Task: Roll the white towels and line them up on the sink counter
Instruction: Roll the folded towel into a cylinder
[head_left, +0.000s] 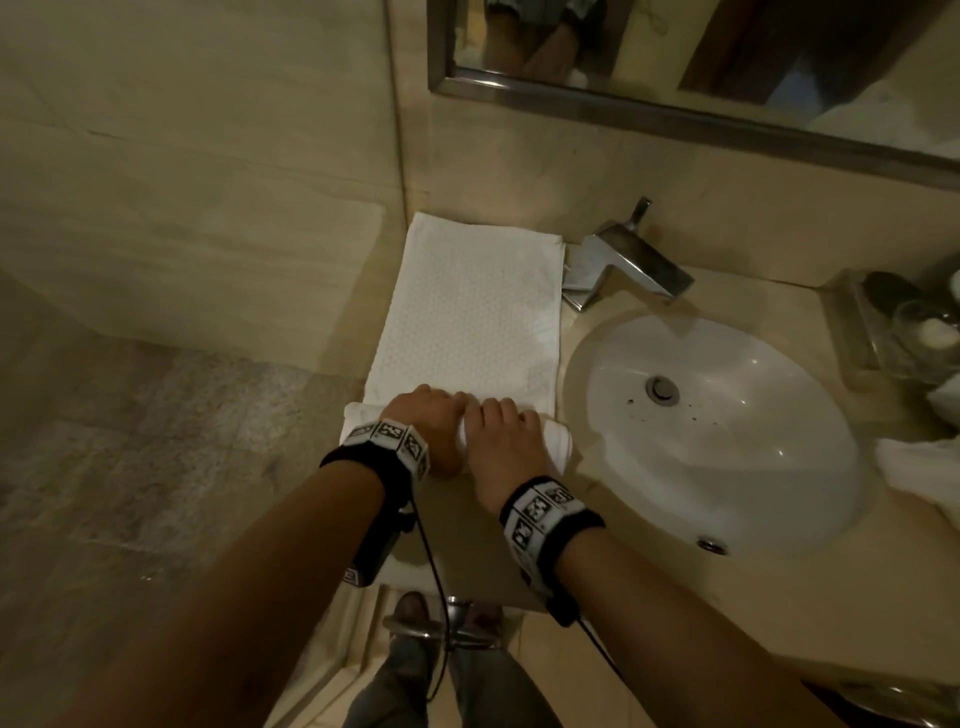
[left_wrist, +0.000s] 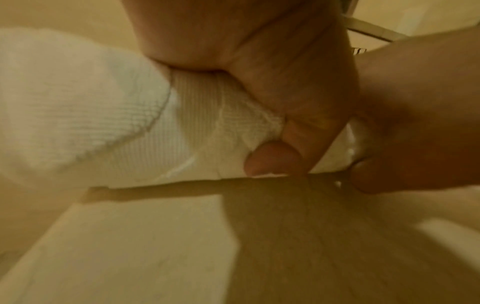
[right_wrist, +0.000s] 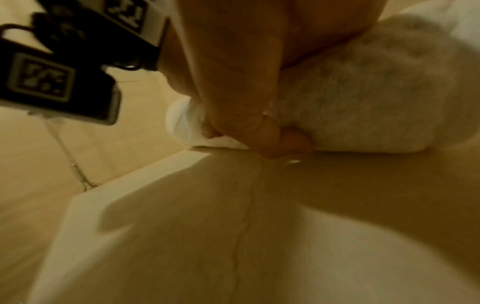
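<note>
A white towel (head_left: 467, 317) lies lengthwise on the beige desk (head_left: 467, 530), centre of the head view, left of the basin (head_left: 727, 441). Its near end is rolled into a short cylinder. The left hand (head_left: 423, 415) and right hand (head_left: 506, 441) sit side by side on that roll, each grip closed round it: fingers curl over the top, and both wrist views show a thumb tucked under the roll's near side. A chrome tap (head_left: 623, 265) stands just right of the towel's far end.
</note>
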